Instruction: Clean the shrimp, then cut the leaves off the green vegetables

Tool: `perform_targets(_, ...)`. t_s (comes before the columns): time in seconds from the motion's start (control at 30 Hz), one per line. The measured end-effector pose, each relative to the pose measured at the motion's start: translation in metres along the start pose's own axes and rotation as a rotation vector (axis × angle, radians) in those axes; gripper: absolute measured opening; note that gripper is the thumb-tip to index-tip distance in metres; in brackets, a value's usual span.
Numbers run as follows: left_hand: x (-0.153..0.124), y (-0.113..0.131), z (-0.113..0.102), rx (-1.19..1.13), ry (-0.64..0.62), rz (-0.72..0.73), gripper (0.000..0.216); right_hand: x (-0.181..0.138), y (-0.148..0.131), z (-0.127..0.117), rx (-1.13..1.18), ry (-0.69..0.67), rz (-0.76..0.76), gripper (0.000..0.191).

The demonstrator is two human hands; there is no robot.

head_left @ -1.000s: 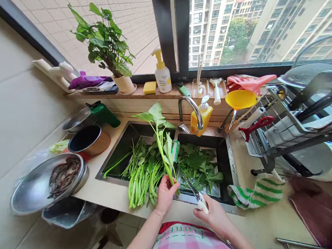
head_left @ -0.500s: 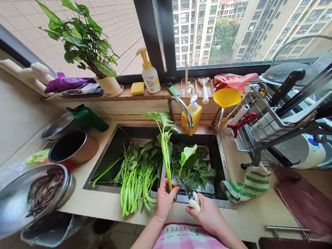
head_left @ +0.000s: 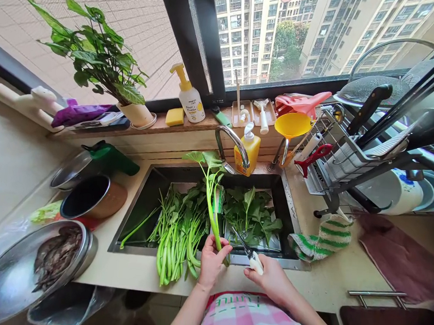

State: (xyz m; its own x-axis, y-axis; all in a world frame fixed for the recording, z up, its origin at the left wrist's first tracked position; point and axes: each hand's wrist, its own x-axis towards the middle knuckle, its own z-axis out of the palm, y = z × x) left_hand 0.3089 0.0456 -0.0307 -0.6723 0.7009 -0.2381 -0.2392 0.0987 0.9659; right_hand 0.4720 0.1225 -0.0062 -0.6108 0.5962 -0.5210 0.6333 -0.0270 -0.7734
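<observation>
My left hand (head_left: 211, 260) is closed around the lower end of a green leafy stalk (head_left: 211, 201), which stands upright over the sink divider. My right hand (head_left: 271, 281) grips white-handled scissors (head_left: 248, 251), whose blades point up-left toward the stalk's base. A pile of long green stems (head_left: 177, 233) lies in the left sink basin (head_left: 142, 197) and hangs over its front rim. Cut leaves (head_left: 252, 217) fill the right basin (head_left: 290, 212).
A steel bowl of dark food (head_left: 40, 265), a brown pot (head_left: 93, 199) and a green bottle (head_left: 110, 159) stand at the left. A faucet (head_left: 236, 144), a yellow soap bottle (head_left: 250, 152), a dish rack (head_left: 351, 160) and a striped cloth (head_left: 322, 238) are at the right. A potted plant (head_left: 98, 59) sits on the sill.
A leaf has dropped from the stalk into the right basin. Both hands stayed at the sink's front rim with stalk and scissors; the view shifted slightly right.
</observation>
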Motion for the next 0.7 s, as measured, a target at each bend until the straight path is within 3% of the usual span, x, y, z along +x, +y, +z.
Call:
perform_targets(0.3, -0.026, 0.015, -0.049, -0.039, -0.107, -0.088, 0.026, 0.013, -0.024, -0.004, 0.402, -0.260, 0.028, 0.023)
perform_targets(0.5, -0.054, 0.013, -0.088, 0.021, -0.205, -0.146, 0.023, 0.017, -0.042, 0.007, 0.468, -0.455, -0.016, 0.021)
perform_targets(0.7, -0.067, 0.010, -0.093, 0.017, -0.263, -0.174, 0.027, 0.011, -0.045, 0.012, 0.477, -0.463, 0.019, 0.023)
